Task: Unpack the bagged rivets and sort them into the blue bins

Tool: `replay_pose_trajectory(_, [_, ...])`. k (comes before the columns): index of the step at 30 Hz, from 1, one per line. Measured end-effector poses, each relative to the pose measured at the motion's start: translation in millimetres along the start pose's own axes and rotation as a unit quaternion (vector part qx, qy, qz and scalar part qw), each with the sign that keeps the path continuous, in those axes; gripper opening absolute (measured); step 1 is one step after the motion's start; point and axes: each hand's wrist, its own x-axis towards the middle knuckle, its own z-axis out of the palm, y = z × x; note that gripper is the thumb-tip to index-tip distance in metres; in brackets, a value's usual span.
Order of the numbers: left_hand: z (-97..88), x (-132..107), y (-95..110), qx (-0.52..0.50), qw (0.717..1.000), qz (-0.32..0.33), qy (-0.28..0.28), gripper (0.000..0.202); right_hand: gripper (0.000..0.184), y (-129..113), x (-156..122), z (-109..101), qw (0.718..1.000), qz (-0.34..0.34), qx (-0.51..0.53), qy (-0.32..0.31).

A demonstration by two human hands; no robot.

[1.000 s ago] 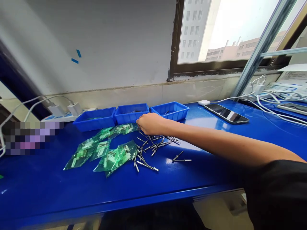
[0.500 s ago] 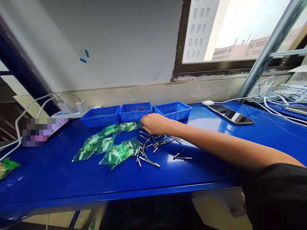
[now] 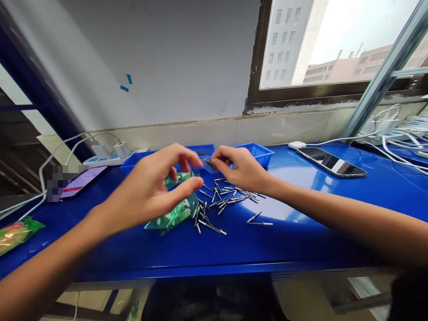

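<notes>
My right hand (image 3: pixel 239 168) is closed in a pinch on a small clear plastic bag (image 3: pixel 209 166), held just in front of the blue trays; its contents are hard to make out. Facing it from the left is my left hand (image 3: pixel 152 185), fingers curved and apart, holding nothing. Loose pop rivets (image 3: pixel 230 200) lie scattered on the table below my right hand. Clear bags of green and white wall plugs (image 3: pixel 175 216) lie below and behind my left hand, which hides part of them.
Blue plastic trays (image 3: pixel 265 154) stand in a row along the wall, partly covered by my hands. A phone (image 3: pixel 331 161) lies at the right and another phone (image 3: pixel 82 180) at the left. White cables (image 3: pixel 394 154) trail at the right. A green food packet (image 3: pixel 20 232) sits at the left edge.
My left hand has come into view from the left, over the bags. My right hand has moved slightly right, and the small bag now shows in its fingers. The camera view has shifted a little.
</notes>
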Motion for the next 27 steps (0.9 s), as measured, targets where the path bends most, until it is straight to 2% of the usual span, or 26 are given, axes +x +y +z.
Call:
replay_pose_trajectory(3, [26.8, 22, -11, -0.052, 0.998, -0.015, -0.017, 0.040, 0.013, -6, -21, -8, 0.993, 0.038, 0.113, -0.003])
replay_pose_trajectory(5, [41.2, 30, -13, -0.093, 0.994, -0.017, -0.061, 0.029, 0.012, -7, -27, -9, 0.987, 0.050, 0.154, 0.005])
replay_pose_trajectory(7, [48.4, 32, -12, -0.112, 0.990, -0.029, -0.079, 0.018, 0.012, -7, -28, -7, 0.983, 0.056, 0.176, 0.011])
replay_pose_trajectory(11, [50.1, 29, -10, -0.097, 0.992, -0.061, -0.057, 0.015, 0.010, -7, -29, 0, 0.988, 0.056, 0.143, 0.018])
replay_pose_trajectory(15, [53.3, 22, -14, -0.080, 0.993, -0.038, -0.073, 0.019, 0.004, -5, -31, 3, 0.998, 0.016, 0.045, 0.028])
replay_pose_trajectory(17, [54.9, 18, -15, -0.094, 0.991, -0.049, -0.077, 0.018, 0.007, -5, -30, 0, 0.999, 0.020, 0.030, 0.020])
replay_pose_trajectory(21, [53.1, 10, -14, -0.128, 0.985, -0.096, -0.062, 0.016, 0.011, -8, -25, -7, 0.990, 0.092, 0.107, -0.028])
replay_pose_trajectory(27, [50.4, 7, -14, -0.141, 0.983, -0.096, -0.063, 0.016, 0.011, -8, -26, -5, 0.957, 0.145, 0.234, -0.089])
